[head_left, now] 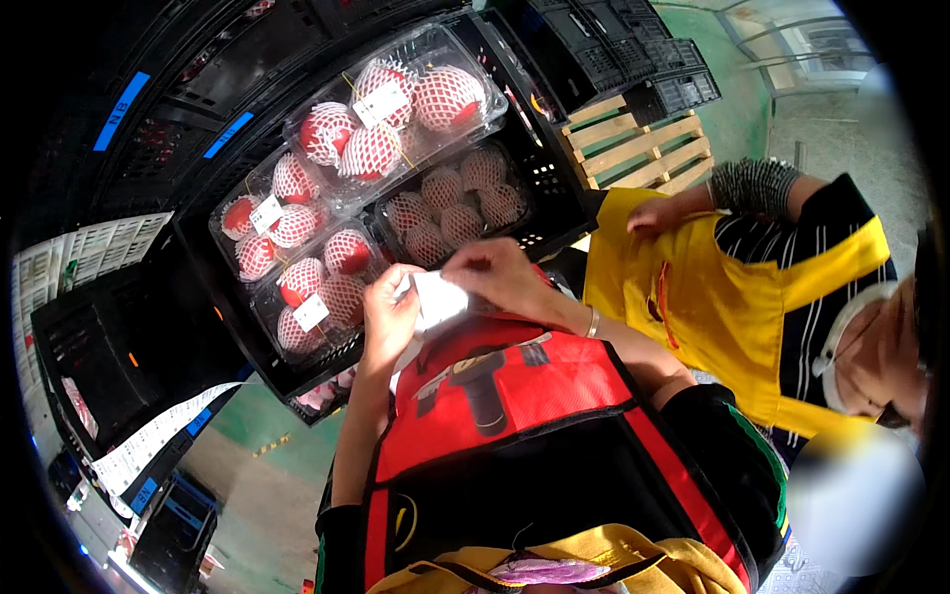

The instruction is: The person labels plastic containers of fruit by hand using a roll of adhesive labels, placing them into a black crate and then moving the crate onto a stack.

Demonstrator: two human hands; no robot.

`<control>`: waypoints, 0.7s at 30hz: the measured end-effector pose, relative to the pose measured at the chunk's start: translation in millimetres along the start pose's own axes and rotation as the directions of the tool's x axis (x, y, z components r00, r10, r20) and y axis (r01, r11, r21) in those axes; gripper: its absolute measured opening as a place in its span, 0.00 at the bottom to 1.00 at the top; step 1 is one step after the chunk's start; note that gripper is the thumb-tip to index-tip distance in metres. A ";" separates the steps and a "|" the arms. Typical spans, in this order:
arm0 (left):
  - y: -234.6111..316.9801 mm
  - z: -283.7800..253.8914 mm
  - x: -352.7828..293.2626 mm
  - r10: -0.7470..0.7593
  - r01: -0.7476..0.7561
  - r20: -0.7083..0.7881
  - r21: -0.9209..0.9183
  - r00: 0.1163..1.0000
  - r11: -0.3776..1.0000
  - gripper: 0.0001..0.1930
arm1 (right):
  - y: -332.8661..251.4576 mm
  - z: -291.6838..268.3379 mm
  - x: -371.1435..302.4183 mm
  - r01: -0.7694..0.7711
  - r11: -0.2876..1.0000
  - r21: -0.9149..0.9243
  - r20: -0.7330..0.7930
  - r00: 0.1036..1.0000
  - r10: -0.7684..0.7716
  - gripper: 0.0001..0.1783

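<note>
My left hand (389, 312) pinches the left side of a bright white slip of paper (440, 300) in front of my waist. On the slip's upper right edge, my right hand (507, 282) has its fingers closed. Glare washes out the slip's surface. Just beyond my hands, a black plastic crate (226, 322) holds several clear plastic clamshells (463, 48). Inside them are red round fruits (450, 96) in white foam nets. White labels (381, 103) and thin gold ties show on the clamshells at the top and left; none shows on the shaded box (457, 203) at the right.
Stacked black crates (109, 327) stand at the left, with a long printed sheet (163, 431) hanging near them. A co-worker in a yellow apron (683, 277) stands close on my right. Behind are a wooden pallet (643, 144) and more black crates (604, 45).
</note>
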State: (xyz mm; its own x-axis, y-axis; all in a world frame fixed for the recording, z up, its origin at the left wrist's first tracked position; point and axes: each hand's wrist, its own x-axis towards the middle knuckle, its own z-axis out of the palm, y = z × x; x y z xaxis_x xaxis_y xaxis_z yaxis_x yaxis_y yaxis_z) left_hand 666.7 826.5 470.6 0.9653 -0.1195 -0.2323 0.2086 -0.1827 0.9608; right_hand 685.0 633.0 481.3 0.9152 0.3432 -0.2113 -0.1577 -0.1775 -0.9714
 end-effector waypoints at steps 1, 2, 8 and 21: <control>-2.0 -0.9 4.1 -0.027 0.026 0.007 0.091 1.000 0.995 0.04 | 1.4 -6.9 7.0 0.047 0.998 -0.053 -0.106 0.993 -0.052 0.07; -4.9 -2.0 9.7 -0.073 0.069 0.016 0.161 0.997 0.984 0.04 | 3.1 -19.0 16.8 0.096 0.995 -0.009 -0.196 0.976 -0.096 0.06; -50.2 30.2 88.3 -0.211 0.180 0.171 0.177 0.962 0.968 0.11 | 47.5 -91.8 79.5 -0.068 0.868 -0.491 -0.262 0.962 -0.073 0.09; -85.8 36.8 77.2 -0.226 0.365 0.299 -0.582 0.927 0.727 0.08 | 116.6 -35.6 134.4 -0.036 0.685 -0.727 0.046 0.994 0.101 0.15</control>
State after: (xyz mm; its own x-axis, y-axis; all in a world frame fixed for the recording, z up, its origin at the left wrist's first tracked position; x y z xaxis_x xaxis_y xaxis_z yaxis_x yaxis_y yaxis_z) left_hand 717.5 797.0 364.7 0.8008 -0.3611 -0.4779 0.5953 0.3912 0.7018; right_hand 802.8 625.6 343.6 0.8768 0.3652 -0.3127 0.1286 -0.8049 -0.5794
